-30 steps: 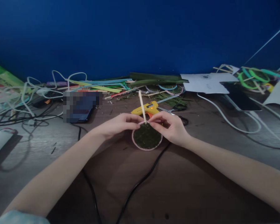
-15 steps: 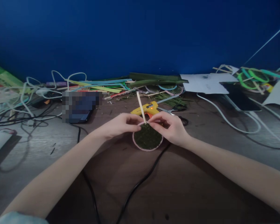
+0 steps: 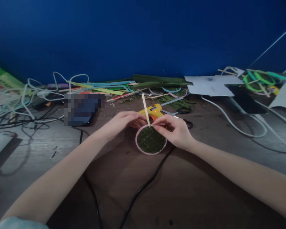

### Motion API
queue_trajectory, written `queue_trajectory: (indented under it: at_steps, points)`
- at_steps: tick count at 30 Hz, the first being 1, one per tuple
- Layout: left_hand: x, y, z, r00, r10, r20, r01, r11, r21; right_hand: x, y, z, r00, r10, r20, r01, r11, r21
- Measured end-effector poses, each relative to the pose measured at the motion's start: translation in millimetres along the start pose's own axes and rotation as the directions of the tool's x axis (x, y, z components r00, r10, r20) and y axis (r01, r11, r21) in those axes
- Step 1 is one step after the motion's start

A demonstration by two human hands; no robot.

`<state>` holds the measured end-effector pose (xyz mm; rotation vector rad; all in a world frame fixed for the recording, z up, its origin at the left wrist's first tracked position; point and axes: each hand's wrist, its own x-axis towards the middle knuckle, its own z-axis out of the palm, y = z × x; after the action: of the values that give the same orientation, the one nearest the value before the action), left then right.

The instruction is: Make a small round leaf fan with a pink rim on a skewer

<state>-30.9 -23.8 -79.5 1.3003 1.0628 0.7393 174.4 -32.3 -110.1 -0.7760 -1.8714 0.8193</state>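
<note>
A round green woven disc [image 3: 150,140] with a pink rim is tilted up over the brown tabletop. A pale flat wooden stick [image 3: 146,109] rises from its upper edge, leaning slightly left. My right hand [image 3: 175,130] pinches the disc's upper right rim, thumb and forefinger beside the foot of the stick. At the upper left rim is my left hand [image 3: 128,122], fingers loosely apart and partly behind the disc; whether they touch it is hard to see. Just behind the disc lies a yellow glue gun [image 3: 154,109] with a small orange light and an orange trigger.
Scissors [image 3: 178,112] lie right of the glue gun. Green leaf strips [image 3: 159,79], coloured strips and other rimmed discs line the back by a blue partition [image 3: 143,35]. Two phones [image 3: 82,109] [image 3: 248,101], white papers [image 3: 211,85] and tangled cables surround the work. A black cord [image 3: 145,184] crosses the front.
My left thumb has come off the disc's upper left rim, and the fingers have loosened. The stick's top has shifted slightly right. My right hand keeps its pinch.
</note>
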Motion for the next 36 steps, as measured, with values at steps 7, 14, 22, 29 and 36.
queue_trajectory:
  at_steps: [7,14,22,29,36]
  points:
    - [-2,12,0.5,0.965,0.085,-0.248,-0.040,0.982,0.183,-1,-1,0,1.000,-0.017,-0.002,0.017,1.000,-0.007]
    - [-20,48,-16.7,0.725,0.506,-0.468,-0.141,0.774,0.618,0,-1,0,1.000,0.011,-0.007,-0.011,1.000,-0.019]
    - [-25,56,-60.8,0.624,0.508,-0.594,-0.070,0.793,0.605,1,-2,1,1.000,0.003,-0.001,-0.003,1.000,-0.008]
    - [-23,53,-57.5,0.681,0.410,-0.607,-0.002,0.830,0.558,1,-2,0,1.000,0.000,0.002,0.000,1.000,-0.013]
    - [-22,52,-50.6,0.672,0.394,-0.628,-0.056,0.872,0.487,1,-2,1,1.000,0.006,0.002,-0.006,1.000,-0.010]
